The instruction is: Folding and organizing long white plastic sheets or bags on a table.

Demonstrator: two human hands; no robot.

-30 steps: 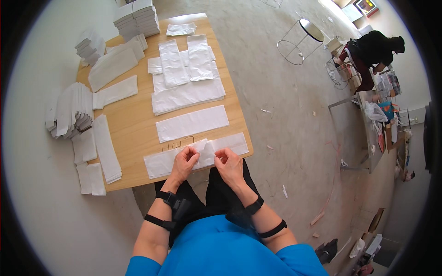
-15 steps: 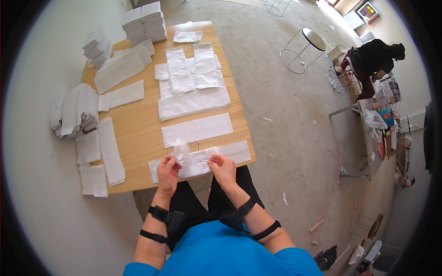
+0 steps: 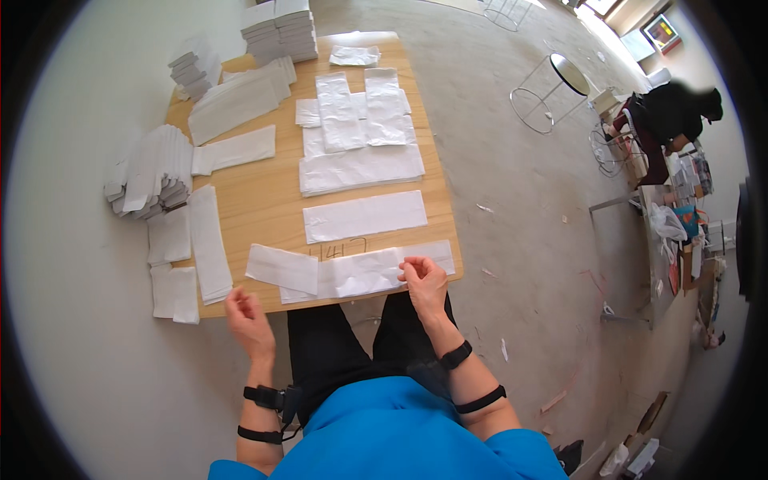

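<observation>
My right hand [image 3: 426, 284] is pinched at the right end of a crinkled white paper piece [image 3: 366, 272], which lies over a longer white strip [image 3: 432, 254] along the table's near edge. A smaller white piece [image 3: 282, 269] lies slantwise over the left end of that strip. My left hand [image 3: 250, 320] is off the table's near edge, by the lower corner of a long white stack [image 3: 210, 244]. Its fingers are bent and loosely apart, slightly blurred, with nothing visible in them. Farther up lies another flat white strip [image 3: 366, 216].
The wooden table [image 3: 256, 180] bears piled white bundles [image 3: 164, 172] at left and taller stacks [image 3: 276, 32] at the far end. More white packets [image 3: 364, 112] overlap beyond the strips. A round stool [image 3: 568, 74] stands on the floor; a person [image 3: 672, 116] bends beside a cluttered side table.
My left hand has let go of the thin white piece and moved left and nearer to me. The white piece now lies flat. My right hand has shifted right; the whole view has shifted too.
</observation>
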